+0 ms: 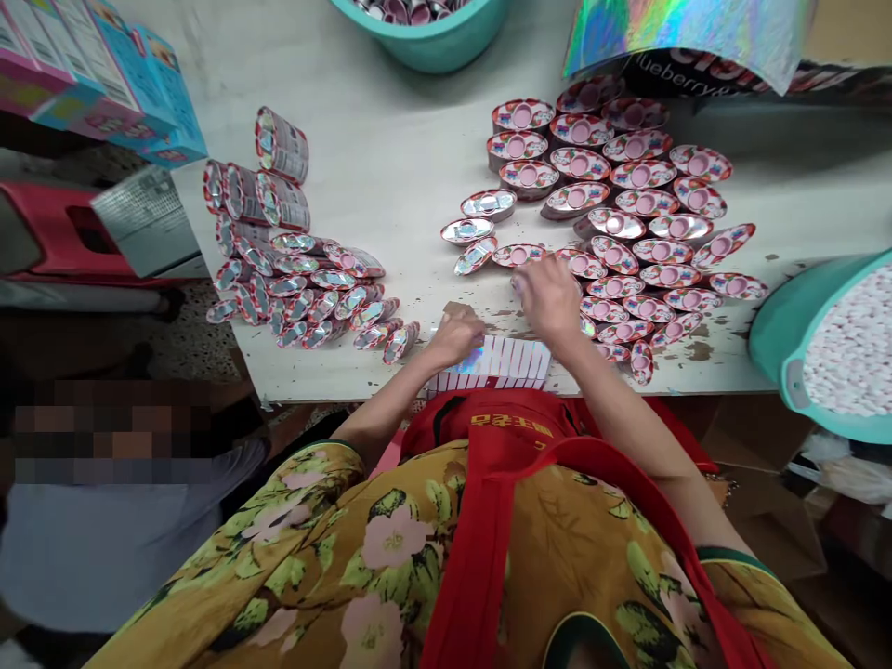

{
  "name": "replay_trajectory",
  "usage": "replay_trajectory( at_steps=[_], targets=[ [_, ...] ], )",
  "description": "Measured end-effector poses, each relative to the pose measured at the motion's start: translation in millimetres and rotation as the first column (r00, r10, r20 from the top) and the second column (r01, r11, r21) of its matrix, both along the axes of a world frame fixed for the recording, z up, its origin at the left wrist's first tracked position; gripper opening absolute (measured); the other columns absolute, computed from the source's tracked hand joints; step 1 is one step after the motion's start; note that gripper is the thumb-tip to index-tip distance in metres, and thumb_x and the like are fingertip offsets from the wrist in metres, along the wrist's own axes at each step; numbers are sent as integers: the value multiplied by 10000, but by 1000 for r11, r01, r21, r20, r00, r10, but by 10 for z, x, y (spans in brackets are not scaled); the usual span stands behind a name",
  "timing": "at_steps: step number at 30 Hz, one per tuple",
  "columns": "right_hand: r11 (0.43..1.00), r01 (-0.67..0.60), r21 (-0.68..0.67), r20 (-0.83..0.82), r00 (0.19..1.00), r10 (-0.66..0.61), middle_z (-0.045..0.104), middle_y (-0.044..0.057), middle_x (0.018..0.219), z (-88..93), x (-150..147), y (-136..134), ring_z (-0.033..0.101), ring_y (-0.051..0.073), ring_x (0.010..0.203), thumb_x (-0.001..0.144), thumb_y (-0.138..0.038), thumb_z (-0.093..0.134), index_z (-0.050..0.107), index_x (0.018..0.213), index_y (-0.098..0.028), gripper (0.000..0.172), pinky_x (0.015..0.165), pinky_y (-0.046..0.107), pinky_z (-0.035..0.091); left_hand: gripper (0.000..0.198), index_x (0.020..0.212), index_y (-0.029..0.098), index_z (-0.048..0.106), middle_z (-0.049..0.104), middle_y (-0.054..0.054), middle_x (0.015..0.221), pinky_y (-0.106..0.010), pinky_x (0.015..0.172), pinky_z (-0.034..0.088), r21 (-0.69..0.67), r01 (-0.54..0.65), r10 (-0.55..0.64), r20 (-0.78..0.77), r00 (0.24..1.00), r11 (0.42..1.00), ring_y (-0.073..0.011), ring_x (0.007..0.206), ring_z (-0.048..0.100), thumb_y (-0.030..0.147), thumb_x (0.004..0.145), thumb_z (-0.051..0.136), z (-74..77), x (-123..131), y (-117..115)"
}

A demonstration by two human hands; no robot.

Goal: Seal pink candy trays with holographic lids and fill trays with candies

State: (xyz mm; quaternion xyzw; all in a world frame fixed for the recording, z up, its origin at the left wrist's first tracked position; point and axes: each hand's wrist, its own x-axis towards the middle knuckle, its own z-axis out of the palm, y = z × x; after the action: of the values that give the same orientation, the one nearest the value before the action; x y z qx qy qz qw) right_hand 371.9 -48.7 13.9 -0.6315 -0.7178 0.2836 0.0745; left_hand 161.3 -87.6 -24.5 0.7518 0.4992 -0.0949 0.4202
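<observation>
Head view: the right hand [552, 295] bends down over the table [390, 149], its fingertips drawn together beside a crowd of oval containers [646, 203]. A small pale thing [517, 283] shows at the tips, but I cannot tell whether it is gripped. The left hand [456, 336], fingers curled, is at the left end of a row of slim white pieces [522, 358]; whether it grasps anything is hidden. That row lies along the table edge against the red apron [516, 418], presumably where both hands can get at it without stretching.

The oval containers stand close together on the right, most with a pink disc [667, 276] uppermost, which likely keeps the tops easy to check. Three shiny-topped containers [488, 203] with no visible disc stand at that crowd's left side, perhaps kept apart for that reason. Across a gap, a second group of containers [282, 204] sits on the left, probably to keep the two lots from mixing.

Farther out, a teal bowl [432, 51] and a teal tub [773, 311] of small white pellets flank the work, seemingly within arm's reach.
</observation>
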Motion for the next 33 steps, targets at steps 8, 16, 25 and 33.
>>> replay_trajectory(
  at_steps=[8, 16, 25, 33],
  targets=[
    [843, -105, -528, 36, 989, 146, 753, 145, 1194, -31, -388, -656, 696, 292, 1077, 1056, -296, 405, 691, 1213, -202, 340, 887, 366, 481, 226, 1087, 263, 753, 753, -114, 1109, -504, 1036, 348, 217, -121, 85, 168, 982, 969, -300, 1092, 618, 294, 994, 550, 115, -93, -277],
    [837, -22, -547, 58, 996, 64, 774, 128, 1134, -138, -362, -582, 705, 283, 1067, 1032, -269, 426, 717, 1181, -220, 331, 813, 332, 480, 262, 1100, 263, 730, 686, -136, 1382, -516, 1084, 401, 210, -29, -30, 273, 961, 977, -301, 1318, 586, 241, 1006, 487, 127, -314, -660],
    [875, 48, -482, -199, 966, -163, 733, 127, 1263, -247, -376, -558, 661, 255, 1195, 1031, -273, 431, 716, 1191, -191, 337, 999, 354, 486, 174, 806, 218, 664, 715, -18, 729, -299, 690, 545, -214, -687, 694, 454, 559, 694, -168, 691, 680, 374, 858, 721, 576, -241, -582],
    [734, 43, -678, -594, 555, -582, 707, 40, 765, -19, -158, -474, 630, 154, 613, 786, -722, 671, 650, 813, -197, 526, 613, 284, 507, 299, 768, 181, 606, 682, 12, 672, -245, 653, 521, -463, -831, 907, 406, 111, 309, -125, 625, 663, 334, 708, 855, 592, 128, -82]
  ],
)
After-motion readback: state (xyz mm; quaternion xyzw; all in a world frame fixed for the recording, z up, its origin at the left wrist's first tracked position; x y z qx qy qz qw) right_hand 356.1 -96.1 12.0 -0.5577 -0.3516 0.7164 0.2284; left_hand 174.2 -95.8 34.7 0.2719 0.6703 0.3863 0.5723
